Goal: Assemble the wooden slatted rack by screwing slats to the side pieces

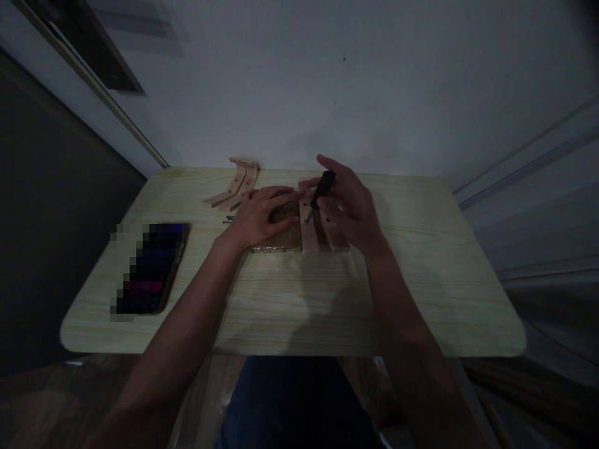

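My left hand (259, 215) lies with its fingers spread on a brown wooden board (286, 242) with a shiny front edge, pressing it against the table. In my right hand (358, 209) a small screwdriver (326, 183) with a black handle is held between the fingers, tilted. Its shaft points down to a pale wooden strip (309, 240) lying across the board's right part, close to a hole or screw there; whether the tip is seated, I cannot tell. A second pale strip (337, 240) lies to the right, partly hidden by my right hand.
Two curved pale wooden pieces (231, 187) with holes lie at the back left of the table (421, 280). A few small dark screws (228, 219) are beside my left hand. A phone (156, 268), partly blurred out, lies at the left. A wall (397, 112) stands behind the table.
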### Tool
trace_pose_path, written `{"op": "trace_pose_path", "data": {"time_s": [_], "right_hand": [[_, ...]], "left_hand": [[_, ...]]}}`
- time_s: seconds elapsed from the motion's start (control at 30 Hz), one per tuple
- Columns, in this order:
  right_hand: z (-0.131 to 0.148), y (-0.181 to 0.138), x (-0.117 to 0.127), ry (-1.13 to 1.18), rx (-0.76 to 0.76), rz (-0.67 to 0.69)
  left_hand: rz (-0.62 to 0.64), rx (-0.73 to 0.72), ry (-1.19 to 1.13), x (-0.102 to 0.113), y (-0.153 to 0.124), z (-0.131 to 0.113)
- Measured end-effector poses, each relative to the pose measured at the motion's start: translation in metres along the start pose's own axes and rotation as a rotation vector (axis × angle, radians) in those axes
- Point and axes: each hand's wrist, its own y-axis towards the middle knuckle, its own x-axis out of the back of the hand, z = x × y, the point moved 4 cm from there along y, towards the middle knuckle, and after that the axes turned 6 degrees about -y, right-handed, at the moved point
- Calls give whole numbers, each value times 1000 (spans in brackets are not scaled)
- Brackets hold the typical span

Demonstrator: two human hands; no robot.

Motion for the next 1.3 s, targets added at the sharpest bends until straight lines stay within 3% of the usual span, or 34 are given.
{"op": "trace_pose_path", "data": {"time_s": [0.27,0.47,0.93,1.3], "right_hand": [[-3,0,-3,204,42,86],[-11,4,-4,369,50,43],[-12,4,-5,407,-31,-86],[-13,5,-12,476,18,131]], "left_hand": [[-11,-8,-3,0,0,0],[-4,8,12,0,0,0],[18,-37,30,-3,0,-4],[5,-32,42,-3,-1,-3]]}}
